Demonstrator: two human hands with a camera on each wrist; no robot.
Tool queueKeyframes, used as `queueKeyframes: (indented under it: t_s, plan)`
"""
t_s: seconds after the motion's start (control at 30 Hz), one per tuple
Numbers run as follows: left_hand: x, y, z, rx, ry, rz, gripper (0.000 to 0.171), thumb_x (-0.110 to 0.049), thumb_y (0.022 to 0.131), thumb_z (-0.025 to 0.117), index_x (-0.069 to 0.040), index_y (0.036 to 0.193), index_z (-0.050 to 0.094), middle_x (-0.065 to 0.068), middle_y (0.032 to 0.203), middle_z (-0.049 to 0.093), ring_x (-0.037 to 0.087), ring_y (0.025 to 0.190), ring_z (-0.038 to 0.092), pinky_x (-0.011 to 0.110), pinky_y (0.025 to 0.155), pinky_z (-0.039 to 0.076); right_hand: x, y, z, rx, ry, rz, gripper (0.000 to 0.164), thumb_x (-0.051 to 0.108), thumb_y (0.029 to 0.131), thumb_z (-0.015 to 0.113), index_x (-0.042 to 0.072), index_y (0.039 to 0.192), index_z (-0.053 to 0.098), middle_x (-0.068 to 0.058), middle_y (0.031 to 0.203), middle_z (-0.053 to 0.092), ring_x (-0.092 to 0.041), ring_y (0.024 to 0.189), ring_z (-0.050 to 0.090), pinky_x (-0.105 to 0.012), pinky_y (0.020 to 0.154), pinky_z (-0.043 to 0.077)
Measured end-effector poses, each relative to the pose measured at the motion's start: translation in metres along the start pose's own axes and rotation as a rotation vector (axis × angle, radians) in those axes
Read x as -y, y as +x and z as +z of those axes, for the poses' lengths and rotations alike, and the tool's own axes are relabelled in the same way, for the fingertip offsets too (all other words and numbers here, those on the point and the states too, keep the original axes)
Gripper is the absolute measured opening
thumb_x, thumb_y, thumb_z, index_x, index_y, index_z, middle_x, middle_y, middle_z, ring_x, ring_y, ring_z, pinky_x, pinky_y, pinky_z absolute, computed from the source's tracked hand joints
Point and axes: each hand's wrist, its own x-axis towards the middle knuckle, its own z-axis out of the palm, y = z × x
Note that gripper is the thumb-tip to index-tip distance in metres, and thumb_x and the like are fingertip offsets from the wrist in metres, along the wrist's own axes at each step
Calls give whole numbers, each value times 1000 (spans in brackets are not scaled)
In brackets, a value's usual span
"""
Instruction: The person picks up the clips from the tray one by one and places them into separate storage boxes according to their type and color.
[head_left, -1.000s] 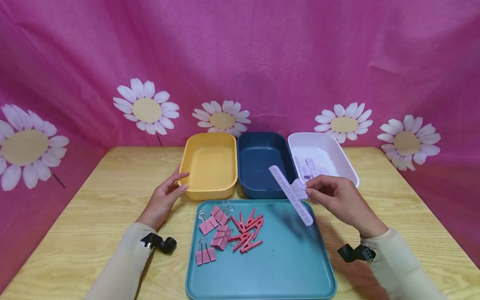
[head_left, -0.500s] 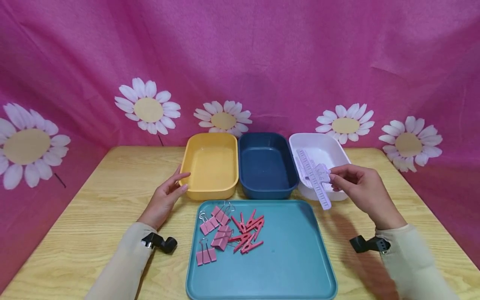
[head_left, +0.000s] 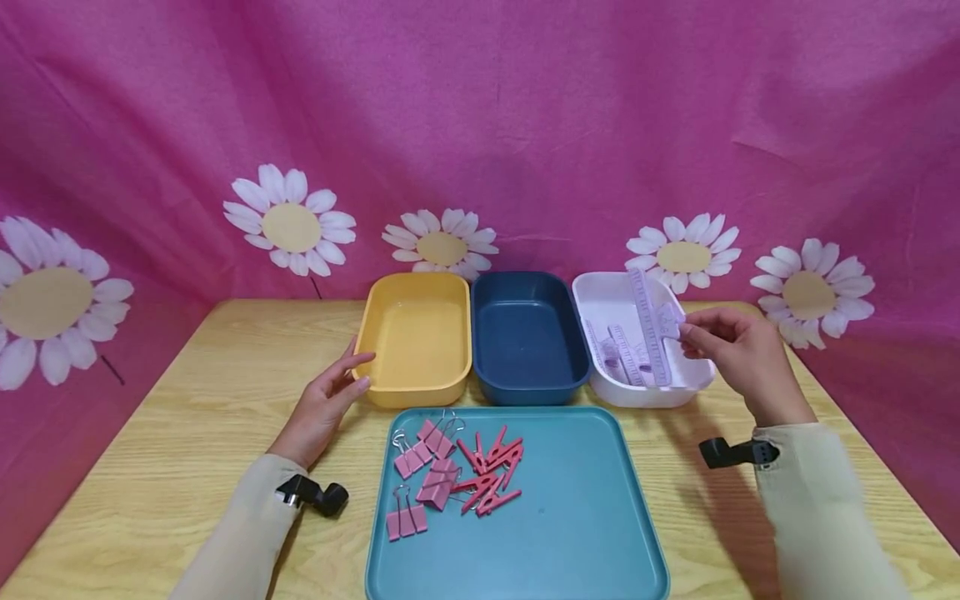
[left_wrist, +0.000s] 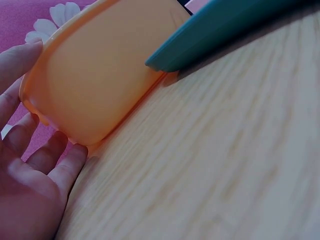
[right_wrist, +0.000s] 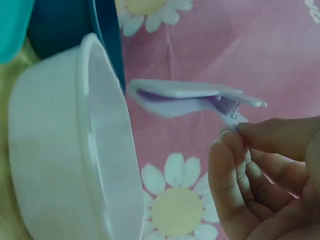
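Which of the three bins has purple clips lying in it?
The white bin, at the row's right end: purple clips lie inside; none show in the yellow bin or blue bin.

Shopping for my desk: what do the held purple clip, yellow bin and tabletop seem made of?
Purple clip: probably plastic, smooth, with thin moulded edges.
Yellow bin: likely satin plastic, with smoothly rounded walls.
Tabletop: matte, visibly grained; real wood or laminate, I can't tell.

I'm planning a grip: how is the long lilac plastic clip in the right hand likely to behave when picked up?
The long lilac plastic clip is probably stiff, showing no sag. It seems light: the right hand holds it by a pinch. It may twist, being pinched at one side.
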Motion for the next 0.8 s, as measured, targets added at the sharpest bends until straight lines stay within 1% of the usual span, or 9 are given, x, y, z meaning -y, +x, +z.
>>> queueKeyframes:
  t_s: [0.1,0.27,0.37,0.43,0.57,0.67,0.73,0.8]
  plan:
    - [-1,0,0,-2,-7,10,50,-33,95,62,-21,142,49,-19,159,11,16,147,8,43,118,18,-4,9,-1,-21,11,31,40,31,93,64,1,118,64,13,88,66,-6,77,65,-20,70,56]
    - [-1,-1,1,-2,-4,0,50,-30,96,60,-18,143,47,-18,159,10,15,147,7,43,118,18,-12,21,-2,-31,60,147,46,35,93,62,2,125,60,12,95,65,-5,81,64,-16,72,55]
    - [1,0,1,3,-17,3,49,-27,97,59,-16,144,46,-18,159,10,15,147,6,43,118,17,-18,30,-1,-60,105,225,47,37,92,63,4,126,60,15,91,64,-4,82,63,-16,72,54]
    - [3,1,2,6,-26,14,49,-25,97,59,-15,143,46,-17,159,10,15,147,6,43,118,16,-22,35,-1,-80,114,269,47,38,92,63,5,126,60,19,87,64,-5,83,62,-17,72,54]
    - [4,0,2,9,-25,24,47,-24,98,59,-16,143,47,-17,159,11,15,147,6,43,118,15,-30,40,1,-91,73,326,46,38,93,62,8,128,60,23,83,62,-11,88,56,-24,75,50]
    - [3,-1,1,13,-19,42,46,-22,98,57,-14,142,47,-15,160,11,15,147,7,43,118,15,-34,43,3,-85,25,339,46,37,94,62,7,128,61,24,79,61,-15,91,54,-28,79,50]
    - [2,-1,0,18,-16,59,45,-21,99,56,-13,142,47,-15,160,11,16,147,7,43,118,15,-36,45,5,-82,-12,337,45,37,94,61,6,126,62,19,81,62,-17,93,55,-28,80,50]
    - [1,-1,0,19,-15,72,45,-20,99,56,-13,142,47,-14,160,11,15,147,8,42,118,16,-37,45,6,-71,-48,338,44,37,95,60,5,125,63,10,89,66,-20,94,53,-28,79,49]
